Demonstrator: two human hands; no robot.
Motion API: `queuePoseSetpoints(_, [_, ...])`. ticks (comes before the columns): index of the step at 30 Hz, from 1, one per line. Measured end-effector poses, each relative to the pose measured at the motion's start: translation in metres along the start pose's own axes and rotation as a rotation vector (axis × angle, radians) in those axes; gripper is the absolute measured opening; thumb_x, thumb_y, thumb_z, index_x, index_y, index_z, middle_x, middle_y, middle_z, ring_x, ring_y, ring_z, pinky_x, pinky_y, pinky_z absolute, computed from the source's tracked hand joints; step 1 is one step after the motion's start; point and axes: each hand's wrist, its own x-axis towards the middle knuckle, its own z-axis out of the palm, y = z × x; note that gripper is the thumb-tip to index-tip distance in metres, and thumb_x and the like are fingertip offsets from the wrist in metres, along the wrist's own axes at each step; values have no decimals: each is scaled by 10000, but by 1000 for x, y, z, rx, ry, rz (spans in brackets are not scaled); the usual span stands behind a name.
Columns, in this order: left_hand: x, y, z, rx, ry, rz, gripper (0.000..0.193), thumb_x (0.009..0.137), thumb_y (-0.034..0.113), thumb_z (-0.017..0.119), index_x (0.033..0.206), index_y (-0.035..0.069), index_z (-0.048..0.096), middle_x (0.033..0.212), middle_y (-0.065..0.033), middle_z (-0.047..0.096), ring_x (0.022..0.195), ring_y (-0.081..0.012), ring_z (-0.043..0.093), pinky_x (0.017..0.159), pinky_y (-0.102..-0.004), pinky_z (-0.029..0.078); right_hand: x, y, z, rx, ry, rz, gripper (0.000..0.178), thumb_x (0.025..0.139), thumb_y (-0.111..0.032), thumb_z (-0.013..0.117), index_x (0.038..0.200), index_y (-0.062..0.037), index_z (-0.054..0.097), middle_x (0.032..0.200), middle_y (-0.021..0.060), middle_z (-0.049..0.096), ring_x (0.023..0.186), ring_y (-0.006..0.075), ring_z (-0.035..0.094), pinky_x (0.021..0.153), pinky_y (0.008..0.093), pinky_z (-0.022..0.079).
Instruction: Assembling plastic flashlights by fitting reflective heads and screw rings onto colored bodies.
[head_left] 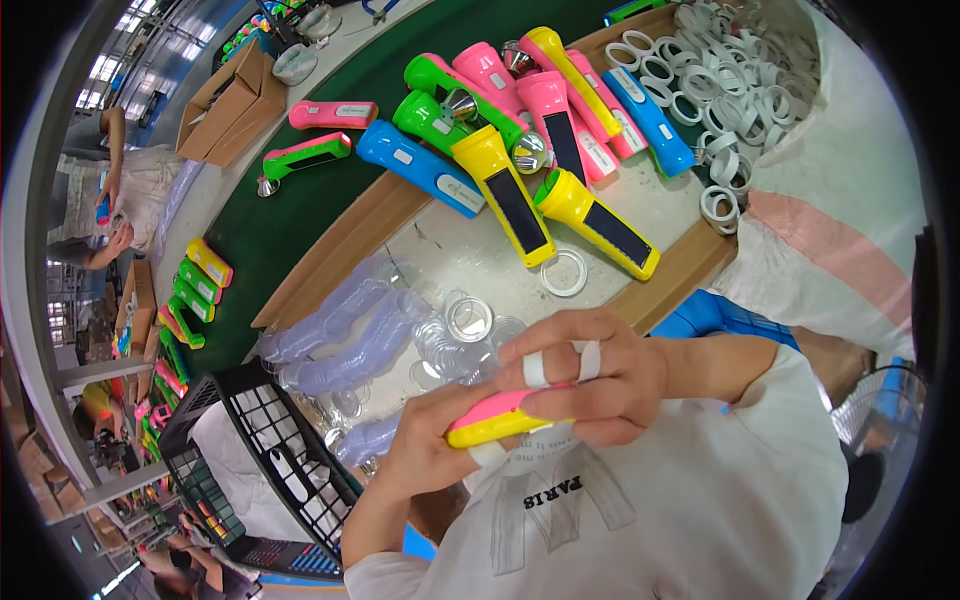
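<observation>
Head view shows the person's left hand and right hand, fingers of both wrapped around a pink-and-yellow flashlight before the white shirt, near clear discs on the counter.

The left hand and the right hand together hold a pink-and-yellow flashlight. Beyond this flashlight lie clear discs and, farther, other flashlights; left of the held flashlight is a black basket.

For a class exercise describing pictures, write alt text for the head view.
A person's left hand and right hand hold a pink-and-yellow flashlight. Beyond lie colorful flashlights, clear discs and white rings, with a black basket at left.
</observation>
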Motion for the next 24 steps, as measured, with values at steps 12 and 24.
queuePoseSetpoints(12, [20,-4,19,836,301,186,580,597,45,704,1165,26,588,987,-116,647,809,-277,606,679,-356,516,-1,19,2,4,211,543,235,963,-187,408,1031,-12,549,1045,119,606,1057,238,561,949,319,395])
queuePoseSetpoints(24, [35,-25,24,515,258,-18,434,720,97,718,1122,23,574,934,-186,661,811,-354,640,725,-373,518,15,40,1,112,262,658,352,1002,-267,367,1007,9,585,960,101,590,913,188,562,848,293,432])
